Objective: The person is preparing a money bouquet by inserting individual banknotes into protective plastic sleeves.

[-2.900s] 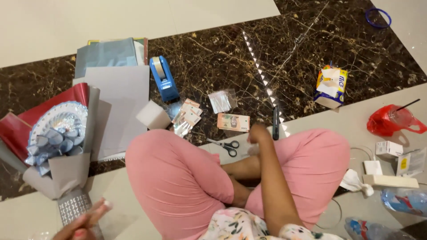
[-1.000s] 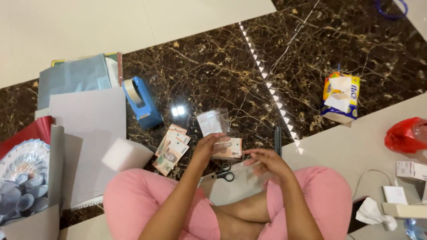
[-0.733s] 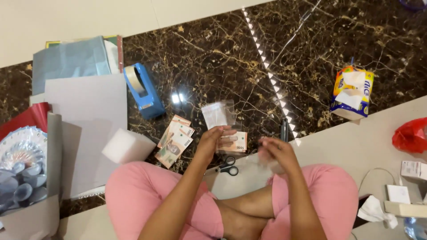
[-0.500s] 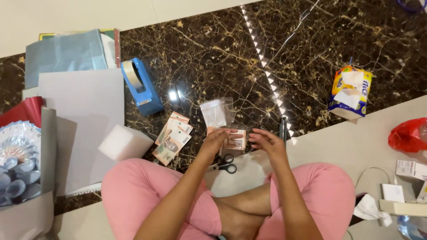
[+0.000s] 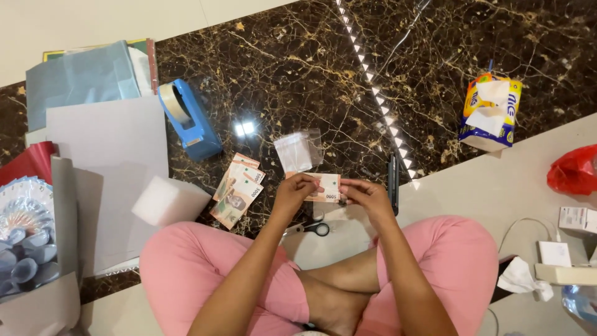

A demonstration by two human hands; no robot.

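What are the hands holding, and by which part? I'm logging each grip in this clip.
Both hands hold one banknote by its short ends: the left hand pinches the left end, the right hand the right end.

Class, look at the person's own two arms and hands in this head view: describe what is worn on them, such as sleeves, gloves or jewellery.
Both forearms are bare as far as the view shows, with no sleeve reaching them. The left hand and right hand wear no gloves. No watch or bracelet shows on either wrist, and I can make out no ring, though the fingers are small in the picture.
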